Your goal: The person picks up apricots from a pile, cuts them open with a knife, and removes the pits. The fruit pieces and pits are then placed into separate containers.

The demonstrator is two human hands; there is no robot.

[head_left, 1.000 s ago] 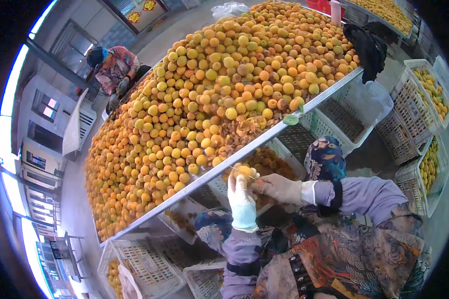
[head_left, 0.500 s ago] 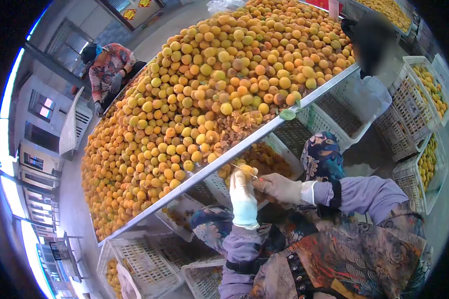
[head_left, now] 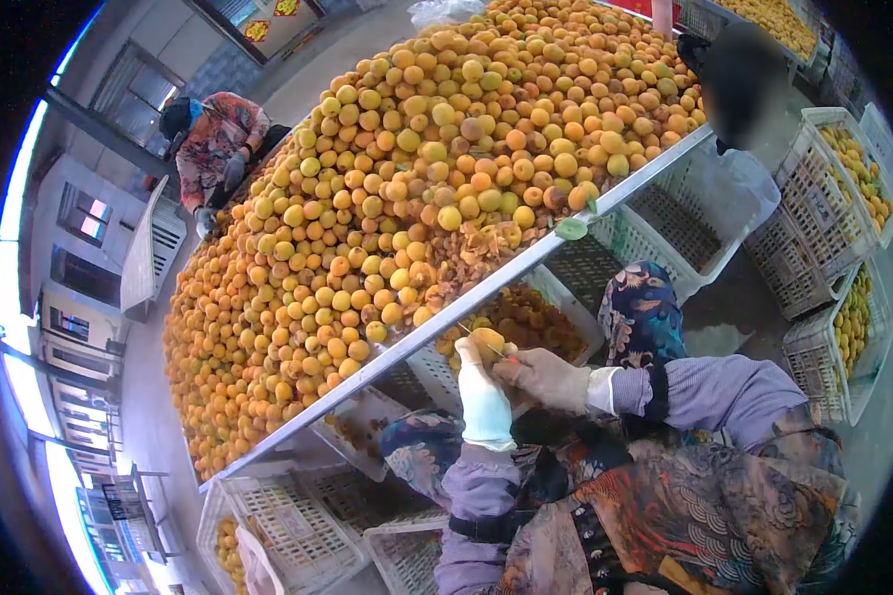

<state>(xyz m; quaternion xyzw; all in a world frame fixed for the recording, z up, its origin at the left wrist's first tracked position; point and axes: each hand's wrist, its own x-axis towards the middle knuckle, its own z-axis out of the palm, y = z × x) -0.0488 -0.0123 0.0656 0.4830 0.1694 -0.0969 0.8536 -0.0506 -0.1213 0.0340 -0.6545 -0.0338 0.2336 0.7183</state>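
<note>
An apricot (head_left: 487, 342) is held in the fingers of my left hand (head_left: 483, 397), which wears a white glove and is closed. Close beside it, my right hand (head_left: 551, 380), also gloved, is closed on a thin metal tool (head_left: 464, 328). The thin tool lies against the apricot, and its handle is mostly covered by my fingers. Below both hands stands a crate (head_left: 580, 315) containing split orange fruit pieces. Just beyond them runs the metal edge (head_left: 392, 359) of a table heaped with apricots (head_left: 387, 198).
Plastic crates (head_left: 288, 516) stand at lower left, and stacked crates of fruit (head_left: 814, 198) at right. A green round object (head_left: 572, 229) sits on the table rim. Another person (head_left: 213, 149) works at the far left side. A blurred dark head (head_left: 739, 84) shows at upper right.
My hands stay at nearly the same spot; the apricot is turned a little and shows more between my fingers. The person at the left has shifted posture, one gloved hand reaching the fruit.
</note>
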